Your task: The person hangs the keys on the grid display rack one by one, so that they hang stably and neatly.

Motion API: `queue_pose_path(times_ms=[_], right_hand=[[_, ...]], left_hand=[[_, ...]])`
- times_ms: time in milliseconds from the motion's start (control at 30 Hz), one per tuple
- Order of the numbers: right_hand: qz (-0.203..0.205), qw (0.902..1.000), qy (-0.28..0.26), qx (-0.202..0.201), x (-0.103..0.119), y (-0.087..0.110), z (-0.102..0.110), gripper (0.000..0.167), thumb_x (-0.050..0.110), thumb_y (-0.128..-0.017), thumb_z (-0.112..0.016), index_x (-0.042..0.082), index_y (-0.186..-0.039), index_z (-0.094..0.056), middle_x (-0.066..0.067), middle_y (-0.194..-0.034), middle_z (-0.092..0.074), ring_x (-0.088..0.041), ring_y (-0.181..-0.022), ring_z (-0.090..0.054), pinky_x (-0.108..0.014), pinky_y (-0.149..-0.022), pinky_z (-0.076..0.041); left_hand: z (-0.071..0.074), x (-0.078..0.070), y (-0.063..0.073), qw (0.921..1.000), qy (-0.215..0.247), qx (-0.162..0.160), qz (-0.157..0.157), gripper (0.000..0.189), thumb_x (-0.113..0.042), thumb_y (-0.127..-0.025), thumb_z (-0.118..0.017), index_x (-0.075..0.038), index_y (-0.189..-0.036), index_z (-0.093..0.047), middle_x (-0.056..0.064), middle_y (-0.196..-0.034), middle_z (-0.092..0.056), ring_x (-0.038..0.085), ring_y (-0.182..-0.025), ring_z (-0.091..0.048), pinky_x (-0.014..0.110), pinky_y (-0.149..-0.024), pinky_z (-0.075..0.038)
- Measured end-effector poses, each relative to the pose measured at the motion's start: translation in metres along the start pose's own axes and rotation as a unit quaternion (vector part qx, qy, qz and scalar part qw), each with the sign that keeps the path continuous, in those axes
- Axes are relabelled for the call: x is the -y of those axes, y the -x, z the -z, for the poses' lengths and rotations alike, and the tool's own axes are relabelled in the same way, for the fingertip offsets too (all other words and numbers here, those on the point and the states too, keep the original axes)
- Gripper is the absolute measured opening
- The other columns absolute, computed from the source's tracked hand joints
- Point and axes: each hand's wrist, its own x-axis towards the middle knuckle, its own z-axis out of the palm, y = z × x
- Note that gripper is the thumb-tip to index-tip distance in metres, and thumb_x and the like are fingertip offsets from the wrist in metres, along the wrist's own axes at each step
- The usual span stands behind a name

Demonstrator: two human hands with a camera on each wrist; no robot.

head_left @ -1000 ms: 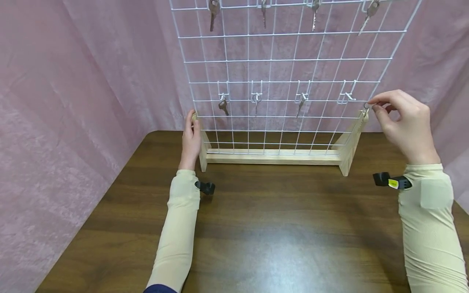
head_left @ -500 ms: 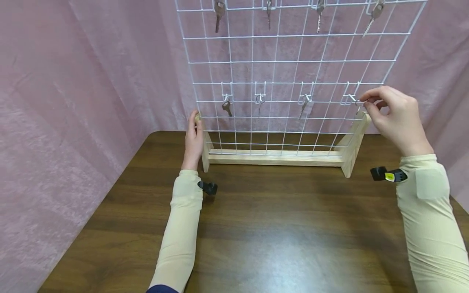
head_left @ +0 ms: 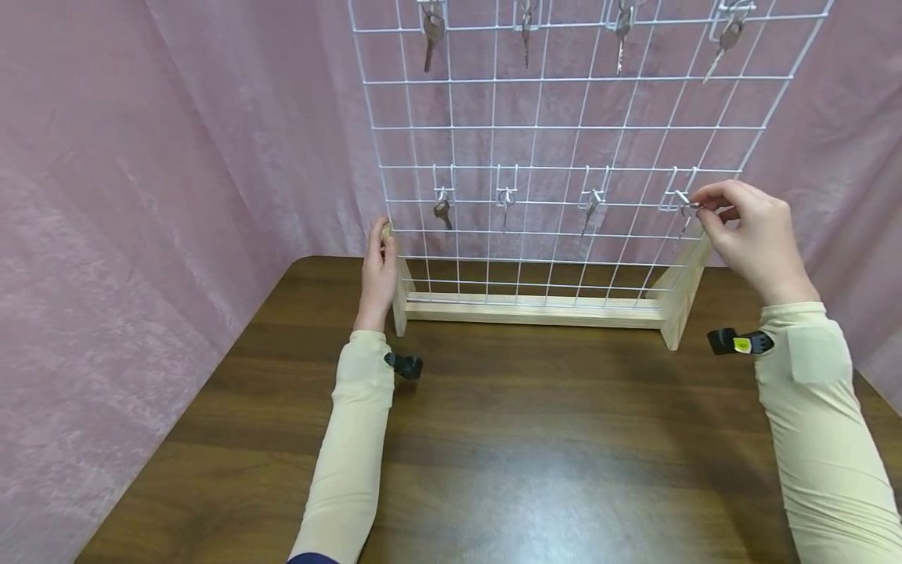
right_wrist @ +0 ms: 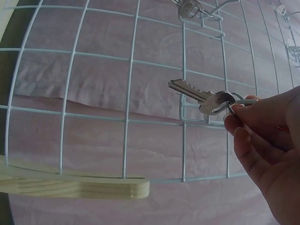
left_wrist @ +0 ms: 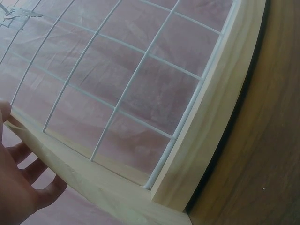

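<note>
My right hand (head_left: 750,235) pinches a key ring (right_wrist: 231,108) between thumb and index finger. A silver key (right_wrist: 199,97) hangs from it, its toothed blade pointing left in the right wrist view. The ring is at the rightmost lower hook (head_left: 678,196) of a white wire grid (head_left: 493,126); whether the hook passes through it is hard to tell. My left hand (head_left: 379,278) holds the left upright of the wooden stand (head_left: 535,313), thumb at the front edge and fingers behind in the left wrist view (left_wrist: 28,185).
Three keys, one a dark key (head_left: 441,211), hang on the other lower hooks. Several more, such as a silver key (head_left: 727,39), hang along the upper row. The stand rests on a brown wooden table (head_left: 493,439) before a pink curtain (head_left: 211,157).
My right hand has moved left with the key and its ring, from the stand's right upright to the rightmost lower hook. The left hand keeps holding the stand; the head view has shifted slightly.
</note>
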Motion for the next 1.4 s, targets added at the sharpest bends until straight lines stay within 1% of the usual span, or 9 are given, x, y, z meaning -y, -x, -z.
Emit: queue_pose_path(times_ms=[267,467,667,733,833,1000,1133,1267,1400], right_hand=[[-0.006,0.9998,-0.018,-0.004,-0.003,0.000,-0.006,0.015,-0.008,-0.085,-0.061,-0.007,-0.098,-0.068,0.041,-0.085,-0.046,0.022,-0.077,-0.044,0.001,-0.074,-0.036],[-0.014,0.9994,-0.026,-0.016,-0.006,-0.003,-0.011,0.014,-0.007,-0.084,-0.063,-0.007,-0.097,-0.068,0.041,-0.083,-0.046,0.022,-0.075,-0.044,0.001,-0.071,-0.036],[-0.040,0.9977,-0.051,-0.021,-0.009,-0.006,-0.016,0.014,-0.005,-0.084,-0.064,-0.007,-0.098,-0.069,0.042,-0.079,-0.049,0.024,-0.071,-0.046,0.002,-0.069,-0.038],[-0.050,0.9970,-0.056,-0.022,-0.010,-0.006,-0.017,0.015,-0.004,-0.084,-0.064,-0.006,-0.099,-0.069,0.037,-0.078,-0.054,0.024,-0.070,-0.047,0.002,-0.069,-0.038],[-0.060,0.9959,-0.063,-0.025,-0.012,-0.007,-0.019,0.016,-0.004,-0.083,-0.065,-0.005,-0.099,-0.070,0.027,-0.079,-0.062,0.024,-0.070,-0.049,0.002,-0.068,-0.039],[-0.068,0.9955,-0.063,-0.021,-0.014,-0.008,-0.020,0.018,-0.002,-0.083,-0.066,-0.003,-0.101,-0.070,0.024,-0.081,-0.063,0.023,-0.071,-0.050,0.001,-0.068,-0.039],[-0.071,0.9959,-0.055,-0.008,-0.015,-0.009,-0.019,0.018,0.001,-0.084,-0.066,-0.002,-0.102,-0.069,0.027,-0.081,-0.060,0.024,-0.072,-0.049,0.001,-0.068,-0.038],[-0.062,0.9972,-0.042,0.008,-0.014,-0.009,-0.016,0.020,0.002,-0.085,-0.067,-0.002,-0.105,-0.068,0.037,-0.084,-0.052,0.023,-0.075,-0.047,0.001,-0.068,-0.037],[-0.049,0.9983,-0.032,0.006,-0.009,-0.005,-0.012,0.027,-0.001,-0.083,-0.068,-0.003,-0.110,-0.065,0.041,-0.089,-0.046,0.023,-0.081,-0.045,0.002,-0.069,-0.035]], left_hand=[[-0.001,0.002,0.000,1.0000,-0.002,0.001,-0.004,0.047,-0.037,-0.105,-0.034,-0.024,-0.150,-0.032,0.016,-0.139,-0.048,0.030,-0.112,-0.052,0.045,-0.088,-0.044],[0.000,0.001,0.000,1.0000,-0.001,0.000,-0.003,0.046,-0.036,-0.106,-0.035,-0.026,-0.150,-0.032,0.015,-0.142,-0.047,0.030,-0.110,-0.052,0.045,-0.088,-0.044],[0.001,-0.001,0.001,0.9999,0.009,0.006,0.002,0.047,-0.034,-0.106,-0.035,-0.024,-0.151,-0.031,0.017,-0.144,-0.045,0.031,-0.111,-0.051,0.047,-0.092,-0.043],[0.002,-0.004,0.002,0.9998,0.017,0.011,0.006,0.046,-0.032,-0.106,-0.035,-0.023,-0.151,-0.031,0.018,-0.145,-0.044,0.032,-0.112,-0.050,0.048,-0.094,-0.042],[0.005,-0.019,0.007,0.9996,0.020,0.018,0.011,0.046,-0.026,-0.106,-0.035,-0.019,-0.151,-0.031,0.021,-0.142,-0.045,0.033,-0.112,-0.049,0.048,-0.094,-0.042],[0.008,-0.038,0.014,0.9995,0.016,0.025,0.011,0.046,-0.020,-0.106,-0.036,-0.013,-0.151,-0.031,0.024,-0.140,-0.045,0.033,-0.113,-0.049,0.046,-0.095,-0.042],[0.009,-0.041,0.016,0.9994,0.015,0.027,0.015,0.046,-0.021,-0.106,-0.035,-0.014,-0.151,-0.030,0.022,-0.144,-0.043,0.034,-0.117,-0.049,0.047,-0.098,-0.042],[0.010,-0.041,0.016,0.9993,0.018,0.030,0.016,0.046,-0.021,-0.106,-0.035,-0.015,-0.152,-0.029,0.022,-0.146,-0.041,0.034,-0.119,-0.048,0.048,-0.099,-0.041],[0.011,-0.041,0.017,0.9993,0.019,0.030,0.014,0.046,-0.020,-0.106,-0.035,-0.015,-0.152,-0.030,0.023,-0.143,-0.043,0.033,-0.114,-0.049,0.047,-0.095,-0.042]])
